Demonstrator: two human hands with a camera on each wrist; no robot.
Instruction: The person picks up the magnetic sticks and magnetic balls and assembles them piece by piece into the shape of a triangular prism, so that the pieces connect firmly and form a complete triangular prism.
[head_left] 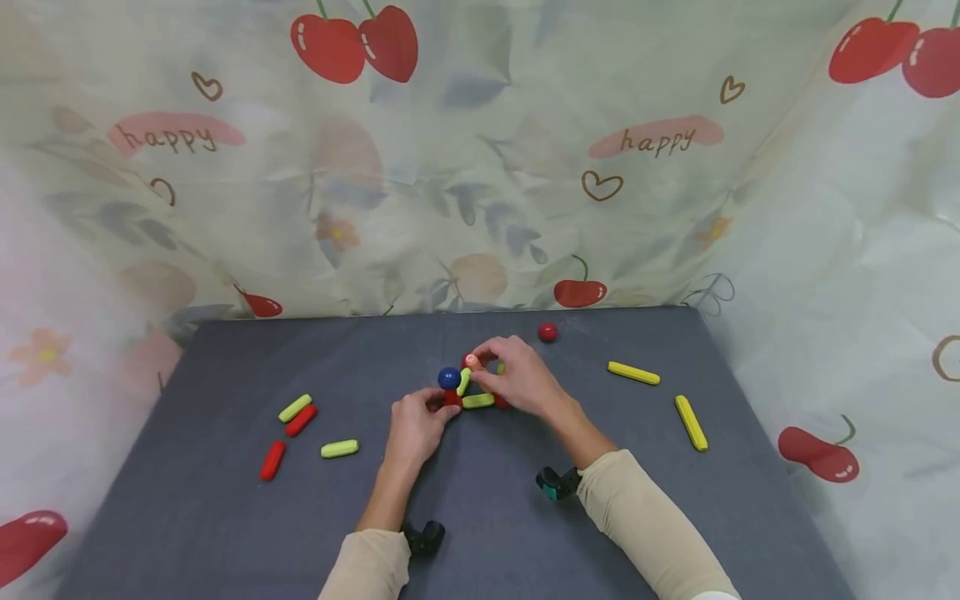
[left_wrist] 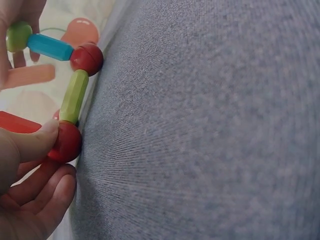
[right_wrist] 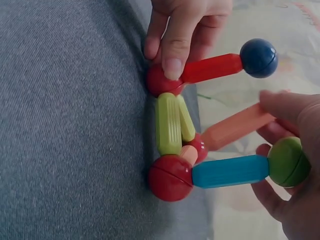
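Note:
A small frame of magnetic sticks and balls stands on the table. Its base shows red balls joined by lime sticks [right_wrist: 168, 123] and a short stretch of orange stick. My left hand [head_left: 415, 429] grips the near-left red ball [left_wrist: 67, 142]. From that ball rises a red stick [right_wrist: 212, 69] topped by a blue ball [right_wrist: 258, 58]. My right hand [head_left: 525, 379] pinches the upper end of an orange stick [right_wrist: 237, 127], whose lower end meets the back red ball [right_wrist: 199, 148]. A blue stick [right_wrist: 230, 171] with a green ball [right_wrist: 289, 162] on top stands beside the right fingers.
Left of the frame lie loose lime sticks [head_left: 340, 448] and red sticks [head_left: 273, 460]. Two yellow sticks [head_left: 633, 372] are on the right. Near the back edge sits a loose red ball [head_left: 548, 332]. A patterned curtain [head_left: 480, 167] rises behind the grey table [head_left: 525, 533].

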